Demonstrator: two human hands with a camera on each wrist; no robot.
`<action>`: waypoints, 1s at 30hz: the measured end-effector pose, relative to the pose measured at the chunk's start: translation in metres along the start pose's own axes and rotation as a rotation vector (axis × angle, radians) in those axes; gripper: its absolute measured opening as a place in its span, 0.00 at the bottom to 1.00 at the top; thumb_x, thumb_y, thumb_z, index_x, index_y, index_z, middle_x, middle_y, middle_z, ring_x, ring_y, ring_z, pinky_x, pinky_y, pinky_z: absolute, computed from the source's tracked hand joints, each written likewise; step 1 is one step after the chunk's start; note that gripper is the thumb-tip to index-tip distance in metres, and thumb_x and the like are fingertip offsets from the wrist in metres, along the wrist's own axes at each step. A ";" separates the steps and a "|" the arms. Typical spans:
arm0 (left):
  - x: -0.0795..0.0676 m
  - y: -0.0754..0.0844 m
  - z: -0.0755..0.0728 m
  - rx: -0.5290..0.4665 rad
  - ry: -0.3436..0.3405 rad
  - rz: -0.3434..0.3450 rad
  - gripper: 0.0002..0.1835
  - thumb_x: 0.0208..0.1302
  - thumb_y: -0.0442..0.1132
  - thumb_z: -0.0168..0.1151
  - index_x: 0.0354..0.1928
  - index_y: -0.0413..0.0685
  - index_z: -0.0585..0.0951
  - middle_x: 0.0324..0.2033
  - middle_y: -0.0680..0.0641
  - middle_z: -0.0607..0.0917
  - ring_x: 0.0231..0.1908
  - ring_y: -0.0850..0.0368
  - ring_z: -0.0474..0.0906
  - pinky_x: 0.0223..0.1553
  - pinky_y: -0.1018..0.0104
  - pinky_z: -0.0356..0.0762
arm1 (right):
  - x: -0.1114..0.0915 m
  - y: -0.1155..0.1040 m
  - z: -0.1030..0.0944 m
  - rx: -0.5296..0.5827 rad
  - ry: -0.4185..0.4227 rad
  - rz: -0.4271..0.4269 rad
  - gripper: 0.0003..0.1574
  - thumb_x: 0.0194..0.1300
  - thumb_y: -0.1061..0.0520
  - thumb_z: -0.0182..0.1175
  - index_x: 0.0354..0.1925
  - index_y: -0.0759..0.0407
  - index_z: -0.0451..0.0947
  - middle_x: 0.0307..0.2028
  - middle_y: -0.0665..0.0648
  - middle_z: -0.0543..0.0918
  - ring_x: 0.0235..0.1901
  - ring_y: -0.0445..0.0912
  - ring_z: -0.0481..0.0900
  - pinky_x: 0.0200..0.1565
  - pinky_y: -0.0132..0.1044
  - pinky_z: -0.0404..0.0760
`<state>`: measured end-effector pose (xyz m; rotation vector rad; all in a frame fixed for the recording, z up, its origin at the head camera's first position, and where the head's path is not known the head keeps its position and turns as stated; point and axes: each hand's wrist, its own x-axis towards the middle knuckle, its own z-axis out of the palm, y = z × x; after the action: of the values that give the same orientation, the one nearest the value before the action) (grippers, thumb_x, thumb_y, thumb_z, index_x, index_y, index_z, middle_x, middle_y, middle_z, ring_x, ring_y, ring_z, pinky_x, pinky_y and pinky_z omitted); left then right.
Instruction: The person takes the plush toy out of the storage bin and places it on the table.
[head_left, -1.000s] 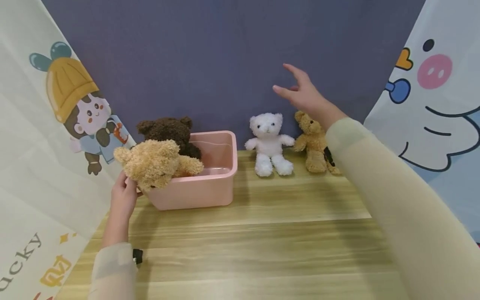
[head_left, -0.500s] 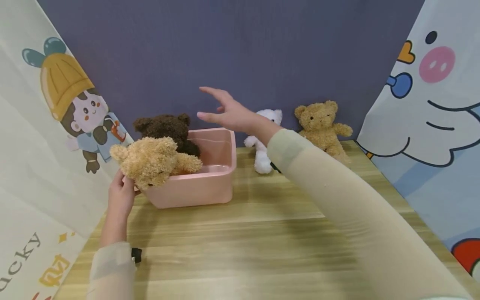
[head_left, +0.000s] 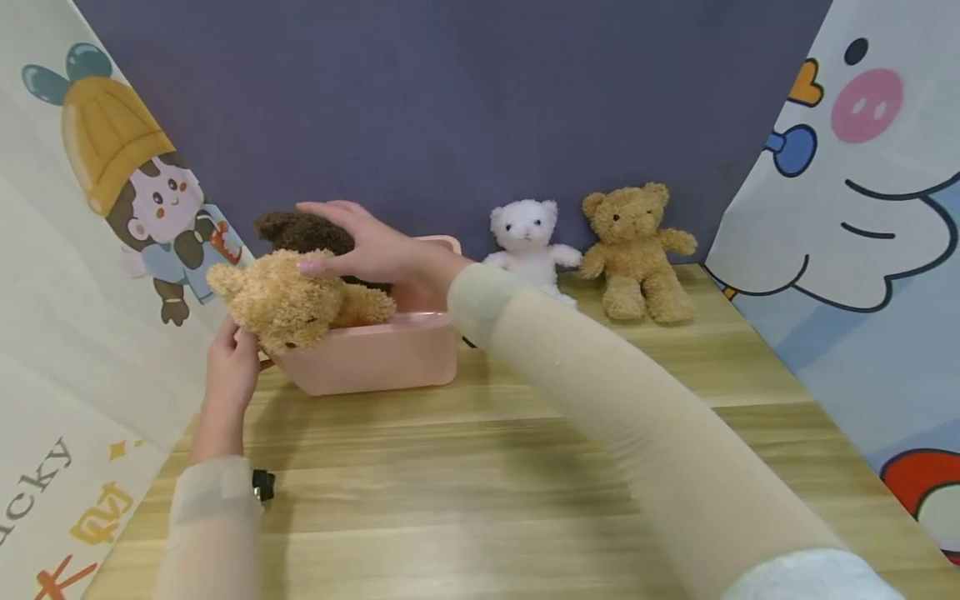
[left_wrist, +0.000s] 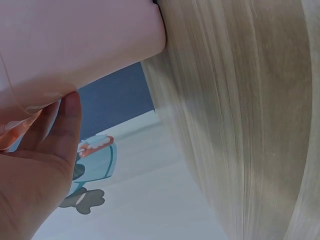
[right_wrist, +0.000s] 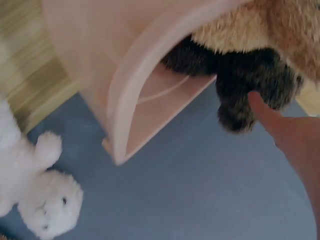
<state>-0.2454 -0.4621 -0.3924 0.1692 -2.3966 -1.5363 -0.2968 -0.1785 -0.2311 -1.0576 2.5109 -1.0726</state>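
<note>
A pink plastic bin [head_left: 375,362] stands on the table against the dark back panel. My left hand [head_left: 231,371] grips its left end, fingers under the rim in the left wrist view. Inside sit a dark brown teddy bear [head_left: 296,231] and a light tan teddy bear [head_left: 277,292], whose head and one arm lean over the front rim. My right hand [head_left: 375,246] is over the two bears, fingers stretched out. Its thumb is at the tan bear's head, and in the right wrist view a straight finger reaches the dark brown bear [right_wrist: 260,75]. Whether it presses them is unclear.
A white teddy bear [head_left: 525,237] and a golden brown teddy bear [head_left: 633,242] sit right of the bin against the back panel [head_left: 480,100]. Printed cloth walls [head_left: 795,233] flank both sides. Bare wood tabletop [head_left: 405,475] lies in front.
My right hand has swept left and down, from above the golden brown bear, past the white one, to the bears in the bin. My left hand has kept its hold on the bin.
</note>
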 end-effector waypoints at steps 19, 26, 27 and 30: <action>-0.012 -0.012 0.007 0.011 0.101 -0.094 0.30 0.85 0.51 0.33 0.81 0.56 0.66 0.54 0.57 0.78 0.39 0.79 0.77 0.38 0.82 0.85 | 0.018 0.004 0.056 -0.236 -0.062 -0.050 0.61 0.61 0.23 0.70 0.83 0.22 0.49 0.80 0.39 0.58 0.76 0.38 0.63 0.75 0.37 0.73; -0.009 -0.010 0.005 0.002 0.105 -0.117 0.31 0.84 0.55 0.33 0.83 0.60 0.64 0.68 0.44 0.74 0.40 0.80 0.76 0.38 0.82 0.85 | 0.024 0.001 0.057 -0.173 -0.062 -0.020 0.56 0.65 0.30 0.72 0.81 0.26 0.54 0.70 0.39 0.70 0.66 0.35 0.73 0.61 0.29 0.80; -0.008 -0.009 0.005 -0.003 0.101 -0.110 0.31 0.85 0.55 0.33 0.83 0.60 0.64 0.68 0.46 0.74 0.41 0.80 0.76 0.38 0.82 0.85 | 0.025 0.001 0.056 -0.173 -0.059 -0.021 0.55 0.65 0.31 0.72 0.81 0.26 0.55 0.69 0.40 0.71 0.65 0.35 0.74 0.60 0.29 0.80; -0.004 -0.006 0.006 -0.016 0.105 -0.076 0.30 0.85 0.57 0.36 0.81 0.62 0.66 0.60 0.54 0.76 0.41 0.78 0.77 0.38 0.82 0.85 | 0.027 0.001 0.049 -0.147 -0.038 -0.019 0.49 0.68 0.37 0.71 0.80 0.27 0.58 0.68 0.39 0.72 0.59 0.34 0.76 0.54 0.28 0.82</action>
<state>-0.2439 -0.4589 -0.4011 0.3328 -2.3202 -1.5394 -0.2945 -0.2233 -0.2643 -1.1314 2.5871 -0.8753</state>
